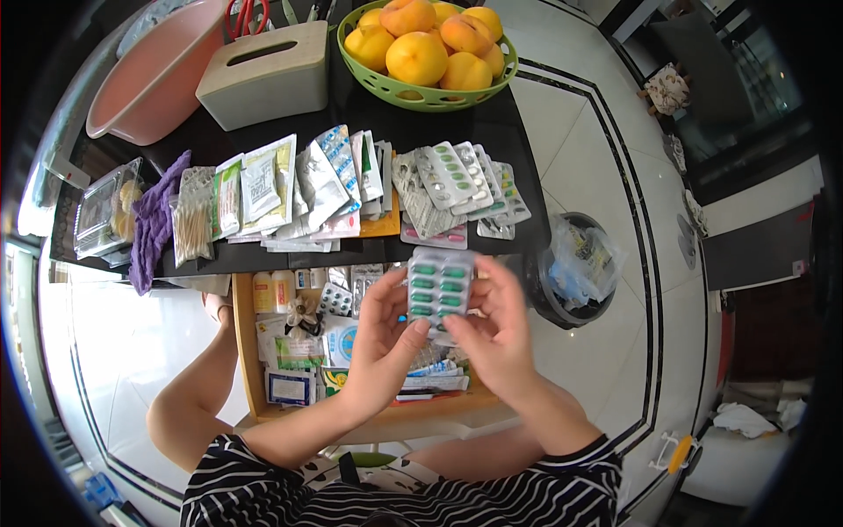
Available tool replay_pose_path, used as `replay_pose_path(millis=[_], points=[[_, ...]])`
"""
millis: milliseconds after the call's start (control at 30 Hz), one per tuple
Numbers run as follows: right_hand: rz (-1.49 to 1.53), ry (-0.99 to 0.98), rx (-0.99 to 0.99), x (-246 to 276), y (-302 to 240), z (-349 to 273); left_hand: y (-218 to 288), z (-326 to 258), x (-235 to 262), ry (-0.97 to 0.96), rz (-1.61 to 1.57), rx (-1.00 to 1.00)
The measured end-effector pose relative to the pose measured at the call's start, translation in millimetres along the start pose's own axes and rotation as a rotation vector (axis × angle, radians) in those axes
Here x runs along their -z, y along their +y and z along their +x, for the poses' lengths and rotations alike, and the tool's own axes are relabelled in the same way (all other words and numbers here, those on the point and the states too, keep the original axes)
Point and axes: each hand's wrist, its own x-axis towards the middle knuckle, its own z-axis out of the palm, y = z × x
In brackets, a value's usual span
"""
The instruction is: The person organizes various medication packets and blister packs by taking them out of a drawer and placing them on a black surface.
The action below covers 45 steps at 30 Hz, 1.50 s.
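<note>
Between my two hands, above the open drawer [248, 351], I hold a blister pack [439, 285] of green capsules upright. My left hand [383, 321] grips its left edge with the thumb on the front. On its right edge, my right hand [496, 321] closes with the thumb near the lower capsules. Just beyond, more blister packs [450, 178] lie in an overlapping pile on the dark table [369, 123]. Left of them stretches a row of sachets and packets [268, 186]. Under my hands the drawer holds small bottles [282, 288], packets and another blister pack [335, 299].
A green basket of peaches [421, 95], a tissue box [268, 83] and a pink basin [158, 75] stand at the back. Cotton swabs [191, 230], a purple cloth [158, 220] and a clear plastic box [110, 209] lie left. A lined trash bin [575, 272] stands right.
</note>
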Motion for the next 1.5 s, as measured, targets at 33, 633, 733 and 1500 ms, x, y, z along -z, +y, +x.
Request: replay_pose_path(millis=[33,633,733,1500], points=[[-0.010,-0.018,0.003,0.2,-11.6,13.3,10.1,7.6,-1.8,-0.043,0.032,-0.076],[-0.317,0.090,0.026,-27.2,-14.6,141.7,57.6,94.6,4.8,-0.088,-0.018,0.006],[-0.510,0.125,0.071,-27.0,-12.1,140.1,57.1,94.6,5.5,-0.124,-0.005,0.041],[-0.463,-0.099,-0.332,45.3,73.5,-1.7,-55.9,26.1,29.0,-0.125,0.083,0.513]])
